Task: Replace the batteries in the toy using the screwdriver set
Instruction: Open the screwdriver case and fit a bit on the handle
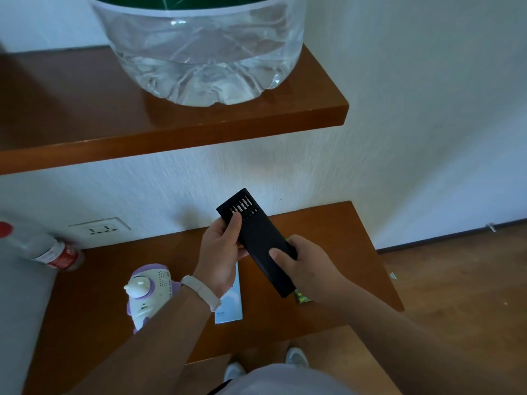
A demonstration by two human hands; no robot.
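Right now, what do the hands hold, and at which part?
Both hold the screwdriver case: the left hand grips its upper end beside the exposed bits, the right hand its lower half, thumb on top.

Wooden table (pixel 342 238), toy (pixel 148 292), pale box (pixel 231 309), green packet (pixel 302 298), tipped bottle (pixel 57 256)

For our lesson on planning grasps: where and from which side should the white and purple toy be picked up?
Probably grip the toy round its narrower white lower body, from above: it lies on the table with that side open. The left hand is nearest, once it lets go of the black case.
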